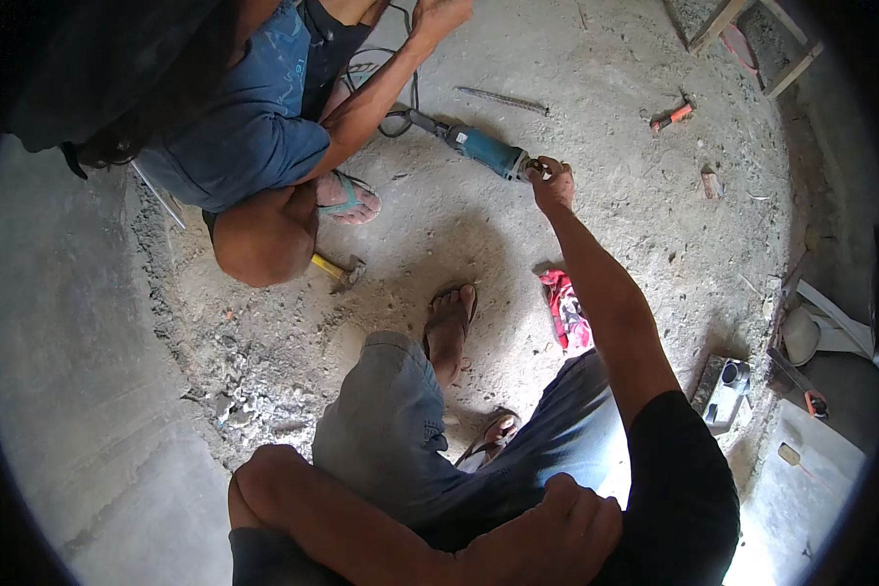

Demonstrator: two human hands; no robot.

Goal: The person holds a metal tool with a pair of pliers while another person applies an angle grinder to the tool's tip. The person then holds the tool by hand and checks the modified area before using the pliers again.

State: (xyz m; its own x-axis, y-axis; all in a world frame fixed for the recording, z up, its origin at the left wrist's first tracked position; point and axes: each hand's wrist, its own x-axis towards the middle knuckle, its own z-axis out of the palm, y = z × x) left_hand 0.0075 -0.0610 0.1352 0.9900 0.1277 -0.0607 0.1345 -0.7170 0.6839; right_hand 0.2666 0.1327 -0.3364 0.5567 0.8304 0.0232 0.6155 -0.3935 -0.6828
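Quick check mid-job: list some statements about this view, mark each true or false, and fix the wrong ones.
1. The person's right hand is at the front end of the blue-green power tool. True.
2. The person's left hand is on the power tool too. False: the left hand is well apart from it, close to the person's own body.
3. The yellow-handled hammer lies near the co-worker's knee. True.
4. The red cloth hangs over the co-worker's shoulder. False: the red cloth lies on the floor.
5. A thin bar lies farther from the person than the power tool. True.
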